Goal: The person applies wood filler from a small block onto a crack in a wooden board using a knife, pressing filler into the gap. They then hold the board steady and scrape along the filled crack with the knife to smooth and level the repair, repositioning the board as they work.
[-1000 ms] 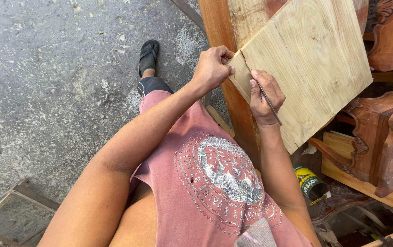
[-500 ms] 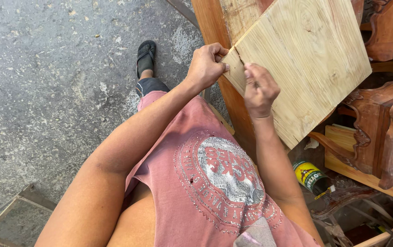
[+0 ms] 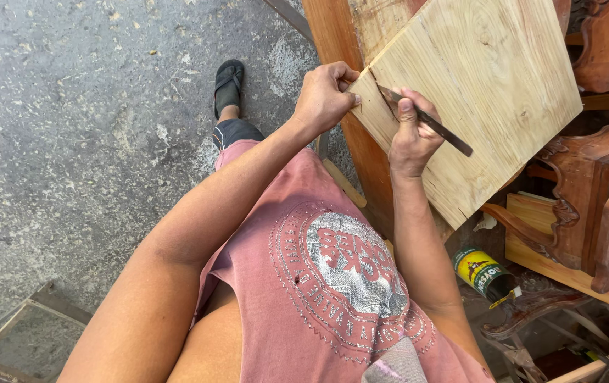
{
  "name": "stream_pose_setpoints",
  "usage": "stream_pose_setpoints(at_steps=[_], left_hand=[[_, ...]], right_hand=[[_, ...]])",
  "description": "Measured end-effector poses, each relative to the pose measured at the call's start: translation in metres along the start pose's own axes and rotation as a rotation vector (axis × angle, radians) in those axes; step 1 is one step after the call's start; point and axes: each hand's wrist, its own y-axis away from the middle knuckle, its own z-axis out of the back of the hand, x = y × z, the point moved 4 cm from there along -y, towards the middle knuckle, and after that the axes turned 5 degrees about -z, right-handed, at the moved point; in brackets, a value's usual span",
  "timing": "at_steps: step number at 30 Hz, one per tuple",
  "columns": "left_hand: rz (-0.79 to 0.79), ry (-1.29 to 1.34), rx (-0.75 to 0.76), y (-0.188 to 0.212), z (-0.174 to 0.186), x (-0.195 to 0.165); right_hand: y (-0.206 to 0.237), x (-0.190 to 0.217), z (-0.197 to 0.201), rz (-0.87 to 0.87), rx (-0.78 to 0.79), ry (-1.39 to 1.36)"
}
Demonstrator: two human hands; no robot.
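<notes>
Pale wooden panel (image 3: pixel 482 92) leans tilted against the reddish timber post (image 3: pixel 333 35) in front of me, its lower corner at my hands. It looks stiff and fairly heavy, rough-sawn enough not to slip, so I judge the edges and that corner the best places to hold. My left hand (image 3: pixel 322 96) is clenched around the corner, steadying it. My right hand (image 3: pixel 412 135) grips a thin dark metal blade (image 3: pixel 428 122), its tip resting on the panel's face.
</notes>
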Motion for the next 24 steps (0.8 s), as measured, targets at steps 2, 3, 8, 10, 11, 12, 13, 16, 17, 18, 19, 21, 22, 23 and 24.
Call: stream_pose_setpoints(at_steps=[2, 3, 8, 10, 11, 12, 13, 16, 17, 18, 19, 21, 22, 23, 24], left_hand=[[-0.020, 0.025, -0.001, 0.000, -0.001, 0.000], [-0.013, 0.020, 0.003, -0.001, -0.001, 0.000], [-0.006, 0.006, 0.004, -0.002, -0.002, -0.001], [-0.002, 0.013, 0.014, -0.002, -0.003, -0.001], [-0.002, 0.012, 0.012, -0.002, -0.003, -0.001], [-0.004, 0.010, 0.014, -0.001, -0.003, -0.001], [-0.003, 0.011, 0.020, -0.001, -0.003, 0.000], [-0.004, 0.022, 0.021, -0.001, -0.004, 0.000], [-0.007, 0.024, 0.017, -0.001, -0.004, 0.000], [-0.006, 0.017, 0.016, -0.002, -0.004, 0.000], [-0.003, 0.011, 0.017, -0.002, -0.004, 0.001], [-0.012, 0.021, 0.010, -0.001, -0.004, 0.000], [-0.023, 0.035, 0.004, -0.001, -0.004, 0.000], [-0.036, 0.052, 0.003, -0.001, -0.004, -0.001], [-0.022, 0.036, 0.015, -0.001, -0.004, -0.001]], right_hand=[[-0.003, -0.004, 0.004, -0.113, -0.131, -0.290], [-0.004, -0.002, 0.003, -0.079, -0.077, -0.227], [-0.001, 0.003, 0.005, 0.077, 0.185, 0.112], [-0.001, 0.002, 0.009, 0.063, 0.191, 0.084], [-0.001, 0.001, 0.011, 0.059, 0.198, 0.063], [-0.002, 0.000, 0.012, 0.052, 0.208, 0.072], [-0.003, -0.001, 0.012, 0.042, 0.216, 0.085], [-0.006, -0.003, 0.015, 0.022, 0.225, 0.088], [-0.007, -0.003, 0.016, 0.019, 0.227, 0.080], [-0.008, -0.002, 0.016, 0.019, 0.245, 0.081], [-0.009, -0.001, 0.016, 0.017, 0.263, 0.083], [-0.015, 0.001, 0.015, 0.008, 0.296, 0.129], [-0.020, 0.002, 0.013, 0.001, 0.311, 0.174], [-0.026, 0.004, 0.012, -0.008, 0.319, 0.222], [-0.033, 0.004, 0.012, -0.080, 0.309, 0.185]])
